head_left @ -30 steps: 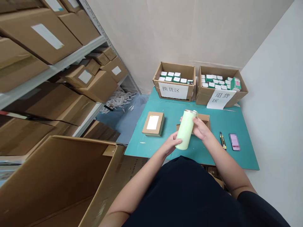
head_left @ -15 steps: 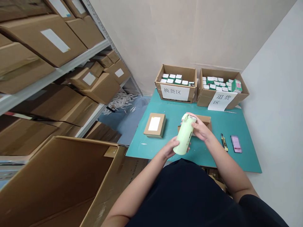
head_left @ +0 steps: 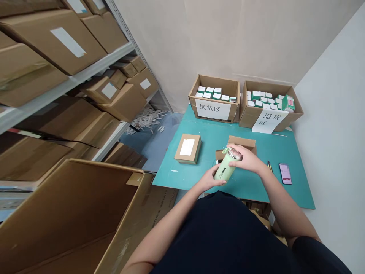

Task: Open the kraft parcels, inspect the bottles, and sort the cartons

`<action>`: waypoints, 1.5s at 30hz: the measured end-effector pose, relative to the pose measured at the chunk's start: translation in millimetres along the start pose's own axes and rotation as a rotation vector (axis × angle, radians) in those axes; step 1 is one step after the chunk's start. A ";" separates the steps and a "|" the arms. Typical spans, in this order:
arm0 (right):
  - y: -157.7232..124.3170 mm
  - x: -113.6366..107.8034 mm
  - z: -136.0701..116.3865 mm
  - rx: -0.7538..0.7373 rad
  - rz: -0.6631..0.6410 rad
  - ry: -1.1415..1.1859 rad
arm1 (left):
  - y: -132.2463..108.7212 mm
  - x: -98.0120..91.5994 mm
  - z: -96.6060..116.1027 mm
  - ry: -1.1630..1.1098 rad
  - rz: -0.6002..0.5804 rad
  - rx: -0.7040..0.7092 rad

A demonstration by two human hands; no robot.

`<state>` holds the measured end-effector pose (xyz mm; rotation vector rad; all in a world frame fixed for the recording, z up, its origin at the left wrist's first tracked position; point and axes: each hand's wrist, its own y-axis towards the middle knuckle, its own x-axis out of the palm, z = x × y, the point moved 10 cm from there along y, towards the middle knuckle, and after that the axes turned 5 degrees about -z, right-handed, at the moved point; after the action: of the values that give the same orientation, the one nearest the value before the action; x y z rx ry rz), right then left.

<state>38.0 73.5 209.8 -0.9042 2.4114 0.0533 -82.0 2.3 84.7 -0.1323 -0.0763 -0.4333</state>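
A light green bottle (head_left: pixel 224 172) with a silvery lid and a green carry loop is held tilted above the front of the green table (head_left: pixel 196 179). My left hand (head_left: pixel 210 179) grips it near the base. Round its top, by the lid, my right hand (head_left: pixel 246 157) is closed. Dark lettering shows on the bottle's side. Behind the hands lies an open cardboard box (head_left: pixel 242 141), partly hidden by them and the bottle. To the left on the table is a closed carton (head_left: pixel 187 148) with a white label.
Two cardboard bins with handwritten signs, a left bin (head_left: pixel 214 110) and a right bin (head_left: pixel 248 118), stand at the back, holding small green-white boxes. A utility knife (head_left: pixel 269 166) and a phone (head_left: pixel 285 174) lie at right. Shelves of cartons (head_left: pixel 51 42) and a big open box (head_left: pixel 71 213) are on the left.
The bottle has been turned, so its lettering and silvery lid now face me. My right hand has shifted over the top. The view has moved slightly.
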 end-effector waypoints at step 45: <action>12.7 42.4 43.4 -0.058 0.102 -0.497 | 36.0 -81.3 -145.0 -0.077 0.456 -0.124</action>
<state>25.2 67.8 149.4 -0.6925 1.9946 0.3463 -133.7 47.4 -70.9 -0.2813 -0.0923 0.0230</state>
